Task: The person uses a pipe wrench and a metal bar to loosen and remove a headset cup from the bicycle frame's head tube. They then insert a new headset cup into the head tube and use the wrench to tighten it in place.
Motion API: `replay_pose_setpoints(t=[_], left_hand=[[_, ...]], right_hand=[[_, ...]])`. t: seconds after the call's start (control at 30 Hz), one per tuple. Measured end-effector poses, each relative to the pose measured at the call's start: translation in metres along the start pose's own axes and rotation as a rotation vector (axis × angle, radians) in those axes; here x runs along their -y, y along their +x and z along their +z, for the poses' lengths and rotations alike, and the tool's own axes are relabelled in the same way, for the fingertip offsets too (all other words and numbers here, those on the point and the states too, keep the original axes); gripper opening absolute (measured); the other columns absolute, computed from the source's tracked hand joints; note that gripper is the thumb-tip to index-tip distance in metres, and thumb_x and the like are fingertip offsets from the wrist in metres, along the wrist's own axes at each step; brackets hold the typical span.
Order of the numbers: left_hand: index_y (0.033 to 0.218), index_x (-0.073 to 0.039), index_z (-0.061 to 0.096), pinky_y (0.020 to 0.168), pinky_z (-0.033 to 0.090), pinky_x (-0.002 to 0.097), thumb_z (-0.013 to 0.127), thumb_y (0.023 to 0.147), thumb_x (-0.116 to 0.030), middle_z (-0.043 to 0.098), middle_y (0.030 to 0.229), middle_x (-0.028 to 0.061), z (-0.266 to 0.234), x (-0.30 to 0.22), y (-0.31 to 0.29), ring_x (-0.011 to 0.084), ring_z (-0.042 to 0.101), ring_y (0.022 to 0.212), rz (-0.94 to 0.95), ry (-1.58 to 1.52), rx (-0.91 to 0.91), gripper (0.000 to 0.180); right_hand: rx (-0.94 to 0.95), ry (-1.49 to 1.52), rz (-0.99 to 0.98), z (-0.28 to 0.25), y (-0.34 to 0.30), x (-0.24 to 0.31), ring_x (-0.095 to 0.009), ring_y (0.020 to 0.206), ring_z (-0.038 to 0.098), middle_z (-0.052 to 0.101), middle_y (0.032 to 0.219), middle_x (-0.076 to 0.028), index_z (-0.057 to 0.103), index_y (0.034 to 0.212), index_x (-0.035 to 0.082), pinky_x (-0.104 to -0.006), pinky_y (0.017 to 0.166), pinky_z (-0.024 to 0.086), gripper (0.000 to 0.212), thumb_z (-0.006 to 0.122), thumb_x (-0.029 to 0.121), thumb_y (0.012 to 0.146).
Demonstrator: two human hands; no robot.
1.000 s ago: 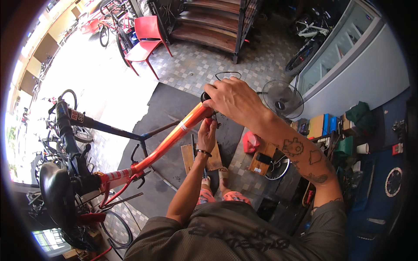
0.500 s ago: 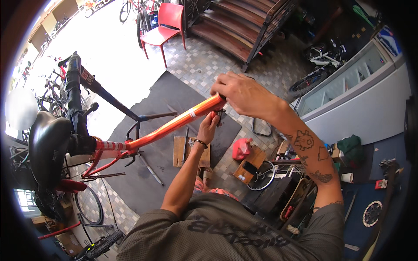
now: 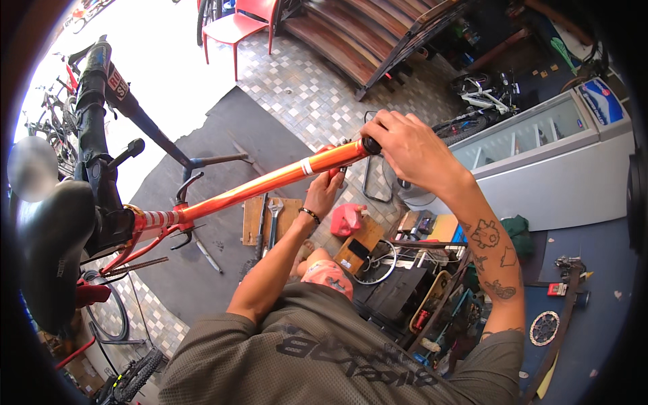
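Observation:
An orange bicycle frame (image 3: 250,187) stretches from the left toward my hands, its long tube tilted up to the right. A black stand (image 3: 96,152) with a clamp lever holds it near the black saddle (image 3: 54,250). My left hand (image 3: 322,194) is closed under the tube, near its right end. Part of its grip is hidden by the tube, with a bit of red showing at the fingers. At that end, my right hand (image 3: 413,145) has its fingers bent round a black round part (image 3: 370,144).
Below are a black mat (image 3: 202,253) and a wooden board (image 3: 291,214) with an adjustable wrench (image 3: 275,219). Nearby are a red container (image 3: 346,219), a phone (image 3: 358,249) and a crowded tool bench (image 3: 398,290). A chest freezer (image 3: 520,182) stands right; stairs (image 3: 337,47) rise behind.
My view has shifted, so the frame's right end appears further right. My right hand has moved from over the tube's end to its outer side, baring the black round part. My left hand stays underneath.

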State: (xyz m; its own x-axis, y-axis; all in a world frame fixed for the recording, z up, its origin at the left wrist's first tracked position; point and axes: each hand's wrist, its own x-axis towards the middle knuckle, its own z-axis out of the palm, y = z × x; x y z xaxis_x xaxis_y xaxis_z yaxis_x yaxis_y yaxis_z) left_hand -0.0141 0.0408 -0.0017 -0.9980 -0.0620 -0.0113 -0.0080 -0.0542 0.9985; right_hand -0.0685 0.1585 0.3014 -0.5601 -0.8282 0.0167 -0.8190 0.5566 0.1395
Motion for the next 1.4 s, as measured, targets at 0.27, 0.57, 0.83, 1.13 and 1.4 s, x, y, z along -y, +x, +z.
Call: replay_pose_setpoints(t=[0.27,0.57,0.83,1.13,1.4], left_hand=[[0.111,0.001,0.066,0.081,0.052,0.0335,0.058,0.110,-0.035,0.068,0.087,0.0062,-0.004,-0.008,0.000,0.0143,0.064,0.085,-0.054,-0.008,0.018,0.036],[0.109,0.001,0.067,0.076,0.052,0.0356,0.061,0.108,-0.035,0.067,0.083,0.0078,0.000,-0.005,-0.002,0.0172,0.065,0.080,-0.022,-0.042,-0.026,0.037],[0.118,0.000,0.068,0.081,0.053,0.0329,0.059,0.110,-0.033,0.068,0.089,0.0047,0.000,0.001,-0.001,0.0128,0.064,0.087,-0.051,-0.023,0.013,0.036],[0.120,0.001,0.067,0.084,0.053,0.0342,0.057,0.110,-0.035,0.068,0.091,0.0043,-0.001,-0.005,-0.002,0.0145,0.065,0.090,-0.078,-0.004,0.027,0.038],[0.131,0.000,0.060,0.091,0.053,0.0352,0.056,0.112,-0.026,0.067,0.107,0.0050,0.016,-0.001,-0.001,0.0130,0.063,0.100,-0.021,-0.116,0.006,0.033]], right_hand=[[0.031,0.074,-0.031,-0.010,0.007,-0.004,-0.037,0.108,0.066,0.062,0.113,-0.016,0.060,0.119,0.004,-0.0475,0.091,0.055,0.039,0.078,0.024,0.091],[0.109,0.166,-0.019,-0.017,0.013,-0.005,-0.037,0.108,0.063,0.061,0.109,-0.014,0.061,0.118,0.003,-0.0492,0.092,0.053,0.037,0.077,0.021,0.090],[0.077,0.260,-0.088,-0.018,0.017,-0.010,-0.036,0.108,0.066,0.063,0.107,-0.013,0.061,0.117,0.006,-0.0472,0.092,0.053,0.043,0.082,0.028,0.086],[0.195,0.118,0.090,-0.018,0.014,-0.015,-0.035,0.105,0.065,0.060,0.109,-0.013,0.060,0.115,0.007,-0.0443,0.089,0.055,0.038,0.082,0.017,0.084],[0.177,0.213,0.065,-0.016,0.013,-0.015,-0.037,0.102,0.067,0.060,0.107,-0.014,0.059,0.116,0.007,-0.0465,0.085,0.056,0.034,0.077,0.016,0.090]])
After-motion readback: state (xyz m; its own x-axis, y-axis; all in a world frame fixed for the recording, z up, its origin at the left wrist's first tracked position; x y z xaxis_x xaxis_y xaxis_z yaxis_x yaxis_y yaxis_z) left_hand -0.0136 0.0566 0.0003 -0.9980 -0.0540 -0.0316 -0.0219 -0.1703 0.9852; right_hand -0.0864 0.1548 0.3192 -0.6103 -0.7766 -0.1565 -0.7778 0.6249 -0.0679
